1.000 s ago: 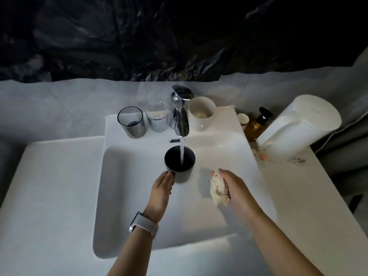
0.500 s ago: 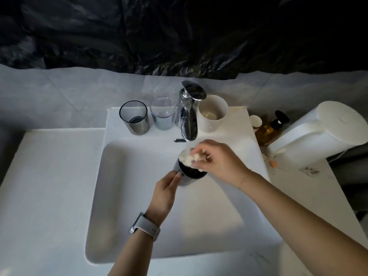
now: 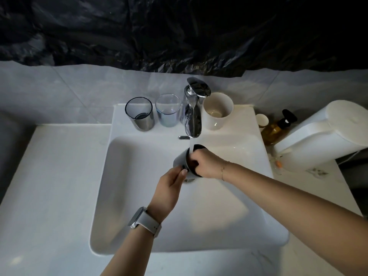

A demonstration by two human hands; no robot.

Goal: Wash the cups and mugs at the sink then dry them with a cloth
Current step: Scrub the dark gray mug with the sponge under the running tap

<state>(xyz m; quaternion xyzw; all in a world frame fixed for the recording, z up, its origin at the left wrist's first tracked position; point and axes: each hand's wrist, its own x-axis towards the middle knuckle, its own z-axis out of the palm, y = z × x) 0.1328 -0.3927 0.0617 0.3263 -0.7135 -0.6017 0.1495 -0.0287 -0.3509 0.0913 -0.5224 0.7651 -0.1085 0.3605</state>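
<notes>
A dark grey mug point(image 3: 181, 159) is tilted under the running tap point(image 3: 192, 116) over the white sink point(image 3: 139, 196). My left hand point(image 3: 169, 188) holds the mug from below at its handle side. My right hand point(image 3: 207, 164) has its fingers curled inside the mug's mouth; the pale cloth it carried is hidden inside. Water falls onto the mug's rim and my right fingers. On the sink's back ledge stand a smoky glass cup point(image 3: 140, 114), a clear glass cup point(image 3: 168, 110) and a white mug point(image 3: 218, 110).
A white kettle point(image 3: 326, 134), an amber pump bottle point(image 3: 278, 128) and a small cream jar point(image 3: 262, 120) stand on the counter at the right. The white counter point(image 3: 49, 186) stretches to the left of the sink. Dark plastic sheeting covers the wall behind.
My right hand brought the cloth from beside the mug to its rim, then pushed down into it. The mug has tilted to the right under the water stream.
</notes>
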